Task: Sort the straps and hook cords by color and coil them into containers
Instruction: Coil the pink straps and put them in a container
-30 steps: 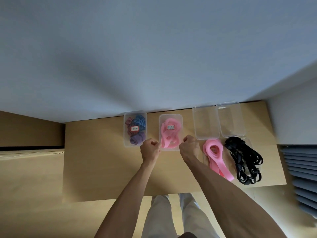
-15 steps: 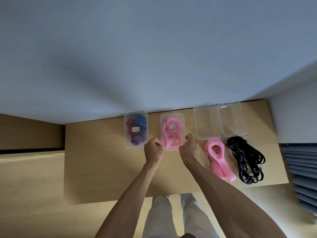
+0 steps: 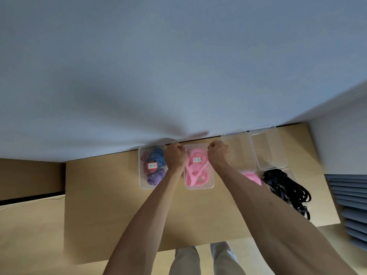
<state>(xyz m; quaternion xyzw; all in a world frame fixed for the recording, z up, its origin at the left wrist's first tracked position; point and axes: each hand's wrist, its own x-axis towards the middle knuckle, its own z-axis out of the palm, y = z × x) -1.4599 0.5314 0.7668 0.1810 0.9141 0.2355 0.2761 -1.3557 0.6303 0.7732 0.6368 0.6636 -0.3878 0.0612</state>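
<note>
A clear container (image 3: 198, 188) with coiled pink straps (image 3: 195, 175) and a label stands mid-table. My left hand (image 3: 175, 155) is curled at its far left side and my right hand (image 3: 218, 154) at its far right side; both seem to grip the rim. To the left, a second labelled container (image 3: 142, 183) holds blue, red-striped and purple straps (image 3: 154, 165). Two empty clear containers (image 3: 238, 151) (image 3: 270, 147) stand to the right. In front of them lie a loose pink strap (image 3: 253, 178), partly hidden by my right arm, and a heap of black hook cords (image 3: 286, 187).
The wooden table (image 3: 119, 195) is pushed against a grey wall just behind the containers. Its left half is bare wood. Grey slats (image 3: 349, 205) stand beyond the table's right edge. My legs show below the near edge.
Both hands have moved forward from the near end of the pink-strap container to its far sides. The containers look unmoved.
</note>
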